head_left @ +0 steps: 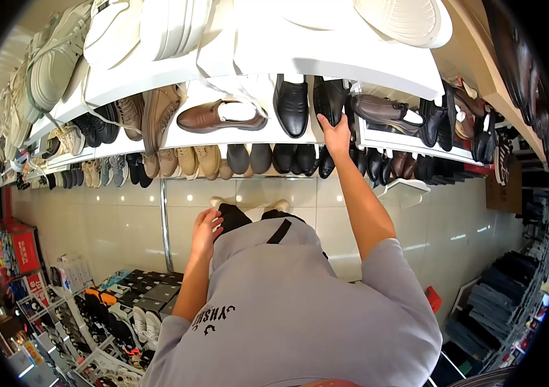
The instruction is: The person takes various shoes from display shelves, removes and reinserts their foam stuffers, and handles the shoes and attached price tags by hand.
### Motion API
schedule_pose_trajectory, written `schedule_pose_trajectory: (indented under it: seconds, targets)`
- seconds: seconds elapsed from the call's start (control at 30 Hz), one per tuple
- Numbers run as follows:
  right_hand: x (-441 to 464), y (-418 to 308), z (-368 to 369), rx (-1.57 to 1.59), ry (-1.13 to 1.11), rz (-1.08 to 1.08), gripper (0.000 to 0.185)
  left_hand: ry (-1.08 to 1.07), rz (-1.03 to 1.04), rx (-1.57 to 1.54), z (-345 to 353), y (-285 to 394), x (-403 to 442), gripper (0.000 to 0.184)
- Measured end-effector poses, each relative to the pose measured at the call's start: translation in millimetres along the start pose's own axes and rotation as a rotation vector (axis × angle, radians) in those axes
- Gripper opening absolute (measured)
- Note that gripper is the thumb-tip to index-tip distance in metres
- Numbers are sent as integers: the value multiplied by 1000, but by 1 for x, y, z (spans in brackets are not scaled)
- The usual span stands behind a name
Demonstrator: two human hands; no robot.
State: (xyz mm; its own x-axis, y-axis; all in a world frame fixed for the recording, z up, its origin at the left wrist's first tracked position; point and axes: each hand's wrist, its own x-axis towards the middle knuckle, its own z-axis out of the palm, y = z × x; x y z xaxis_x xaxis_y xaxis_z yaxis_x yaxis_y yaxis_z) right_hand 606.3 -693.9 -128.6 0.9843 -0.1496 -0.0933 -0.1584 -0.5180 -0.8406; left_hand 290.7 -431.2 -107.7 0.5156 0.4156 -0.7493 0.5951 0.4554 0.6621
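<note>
My right hand (337, 134) has its fingers wrapped round the toe of a black shoe (330, 100) on the lower shelf (229, 137), under the front edge of the upper shelf (274, 59). My thumb presses one side of the toe; I can't tell how the fingertips sit on the far side. A firm, even squeeze suits that smooth, slick-looking surface, without denting it. The heel end is out of sight, so I'd keep the shoe low, clear of the edge above. Another shoe (291, 106) stands just to its left and a brown one (382, 111) just to its right, so sideways sway could knock either. My left hand (206, 227) hangs near my waist, loosely curled, holding nothing.
</note>
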Motion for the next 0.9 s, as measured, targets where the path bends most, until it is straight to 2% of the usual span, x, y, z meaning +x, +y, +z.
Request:
schedule_pose_trajectory:
  seconds: [0.17, 0.33, 0.47, 0.57, 0.63, 0.7, 0.83, 0.9]
  targets:
    - [5, 21, 17, 28, -44, -9, 67, -76, -13, -19, 26, 7, -18, 43]
    - [-2, 27, 13, -190, -60, -152, 62, -128, -47, 57, 30, 8, -20, 43]
    - [-30, 54, 16, -199, -65, -204, 84, -218, -27, 108, 34, 15, -20, 42]
    - [-70, 82, 14, -349, -15, -419, 78, -322, 6, 143, 36, 17, -23, 42]
    - [-112, 118, 27, -416, 22, -408, 73, -429, -6, 100, 36, 20, -29, 41]
    - [-159, 153, 32, -410, -239, -196, 65, -571, -62, 10, 25, 19, -43, 39]
    - [-262, 152, 54, -200, -435, 186, 50, -763, -137, 18, -22, 11, -55, 38]
    - [-297, 136, 74, -103, -452, 240, 47, -798, -110, 55, -51, 2, -56, 35]
